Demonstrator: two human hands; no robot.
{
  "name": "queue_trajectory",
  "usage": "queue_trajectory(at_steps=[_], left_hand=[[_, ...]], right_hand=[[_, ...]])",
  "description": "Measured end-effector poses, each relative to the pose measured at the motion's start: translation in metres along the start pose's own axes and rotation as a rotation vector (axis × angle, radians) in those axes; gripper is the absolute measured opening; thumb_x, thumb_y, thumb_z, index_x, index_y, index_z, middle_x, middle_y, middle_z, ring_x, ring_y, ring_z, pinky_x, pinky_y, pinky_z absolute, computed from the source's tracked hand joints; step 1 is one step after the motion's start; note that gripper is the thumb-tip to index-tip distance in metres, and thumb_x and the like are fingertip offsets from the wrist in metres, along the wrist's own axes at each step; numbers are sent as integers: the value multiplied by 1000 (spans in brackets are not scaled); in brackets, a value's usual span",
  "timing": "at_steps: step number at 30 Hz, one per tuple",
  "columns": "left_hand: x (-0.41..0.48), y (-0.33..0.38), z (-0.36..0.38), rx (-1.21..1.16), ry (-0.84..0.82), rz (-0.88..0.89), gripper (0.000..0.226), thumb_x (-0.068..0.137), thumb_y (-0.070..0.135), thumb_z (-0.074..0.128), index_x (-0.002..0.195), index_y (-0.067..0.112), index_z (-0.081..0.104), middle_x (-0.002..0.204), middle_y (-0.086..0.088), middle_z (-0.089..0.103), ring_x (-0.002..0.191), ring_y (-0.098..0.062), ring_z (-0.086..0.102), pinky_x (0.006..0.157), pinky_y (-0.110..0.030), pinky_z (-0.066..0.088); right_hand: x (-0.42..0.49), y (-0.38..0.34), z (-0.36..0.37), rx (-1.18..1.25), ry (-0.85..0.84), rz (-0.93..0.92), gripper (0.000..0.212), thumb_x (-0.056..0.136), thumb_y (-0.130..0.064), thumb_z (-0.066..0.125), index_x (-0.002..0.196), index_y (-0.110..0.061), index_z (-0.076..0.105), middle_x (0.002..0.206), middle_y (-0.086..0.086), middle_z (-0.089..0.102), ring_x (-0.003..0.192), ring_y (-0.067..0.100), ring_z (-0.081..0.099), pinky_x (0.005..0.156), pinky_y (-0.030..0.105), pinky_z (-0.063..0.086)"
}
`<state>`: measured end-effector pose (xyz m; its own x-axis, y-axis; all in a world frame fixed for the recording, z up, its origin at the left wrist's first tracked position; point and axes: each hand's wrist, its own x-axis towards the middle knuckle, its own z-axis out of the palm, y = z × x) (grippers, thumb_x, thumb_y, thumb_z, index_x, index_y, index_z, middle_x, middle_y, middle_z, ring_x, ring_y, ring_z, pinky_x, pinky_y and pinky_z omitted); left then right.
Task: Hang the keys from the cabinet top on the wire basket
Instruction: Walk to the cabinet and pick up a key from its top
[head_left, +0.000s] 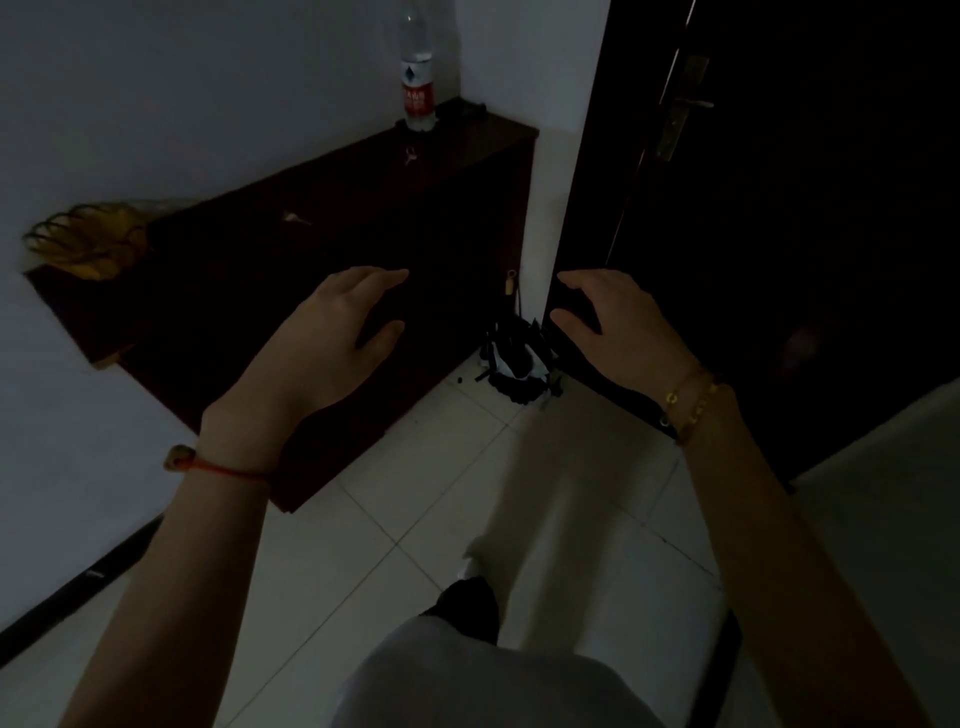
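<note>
keys lie far-left of the empty left hand

both the left hand (332, 332) and right hand (618, 327) are spread open, holding nothing. the keys (296, 219) rest on the cabinet top (218, 260), beyond the left hand and nearer it, long axis running left-right. the wire basket (83, 239) sits far left.

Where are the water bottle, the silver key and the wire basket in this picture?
water bottle (417, 98): head view, on its red label.
silver key (295, 219): head view, on the key's middle, on the cabinet top.
wire basket (78, 236): head view, on its yellowish wire rim.
</note>
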<state>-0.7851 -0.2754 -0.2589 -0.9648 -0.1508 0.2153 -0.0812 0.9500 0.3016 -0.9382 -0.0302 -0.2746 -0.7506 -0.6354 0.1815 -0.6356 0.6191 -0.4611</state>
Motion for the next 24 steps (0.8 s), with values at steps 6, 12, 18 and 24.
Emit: queue_trajectory(at_steps=[6,12,18,24], left_hand=[[88,-38,-6,0,29,-9,54,94,29,51,145,18,37,147,-7,43,135,-25,40,109,-34,35],[158,-75,-7,-4,36,-14,53,94,29,52,144,17,39,146,-7,44,135,-24,42,111,-37,37],[207,-103,4,4,4,-45,53,94,29,52,145,17,38,147,-6,43,135,-23,41,111,-35,35],[247,-125,16,2,-17,-89,53,94,30,52,145,19,38,147,-5,43,135,-22,41,111,-36,37]], right_hand=[[106,9,-7,5,19,-29,49,95,-34,50,137,-10,45,138,13,51,130,27,42,110,36,36],[191,19,-2,23,13,-41,48,95,-34,51,136,-10,45,137,14,51,129,28,42,111,43,36],[251,33,16,40,-21,-68,48,95,-32,51,136,-8,46,137,15,52,128,29,44,111,45,36],[306,52,35,62,-65,-90,49,94,-32,52,137,-8,45,139,15,51,130,29,44,111,48,35]])
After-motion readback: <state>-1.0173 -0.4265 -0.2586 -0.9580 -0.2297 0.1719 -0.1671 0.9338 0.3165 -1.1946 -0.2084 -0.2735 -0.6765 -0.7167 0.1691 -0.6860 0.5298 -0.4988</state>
